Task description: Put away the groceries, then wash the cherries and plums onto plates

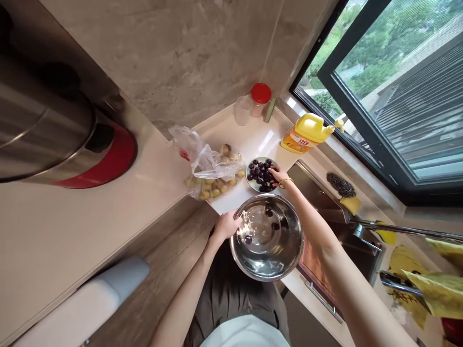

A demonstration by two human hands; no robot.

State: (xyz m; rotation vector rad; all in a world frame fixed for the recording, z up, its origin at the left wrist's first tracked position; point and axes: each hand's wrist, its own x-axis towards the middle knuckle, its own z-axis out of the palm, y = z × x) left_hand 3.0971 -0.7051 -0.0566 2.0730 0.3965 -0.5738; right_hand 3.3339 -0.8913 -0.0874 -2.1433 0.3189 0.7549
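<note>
A steel bowl (258, 275) of water is held in front of my body. My left hand (227, 225) is closed on its left rim, thumb on the inner side. Three dark purple grapes (275, 226) lie in the water. Beyond the bowl, a pale plate (252, 183) carries many more dark grapes (261, 169). My right hand (279, 175) reaches over the plate's right edge, fingers curled around a grape there; the fingertips are partly hidden among the fruit. A thin bangle circles the right wrist.
Left of the plate lies a clear plastic bag (208, 161) with yellowish-green fruit. Behind stand a red-lidded jar (260, 94) and a yellow detergent jug (304, 134). To the right are the sink (314, 190), a faucet (361, 229) and the open window (361, 96). A large steel appliance (47, 120) stands left.
</note>
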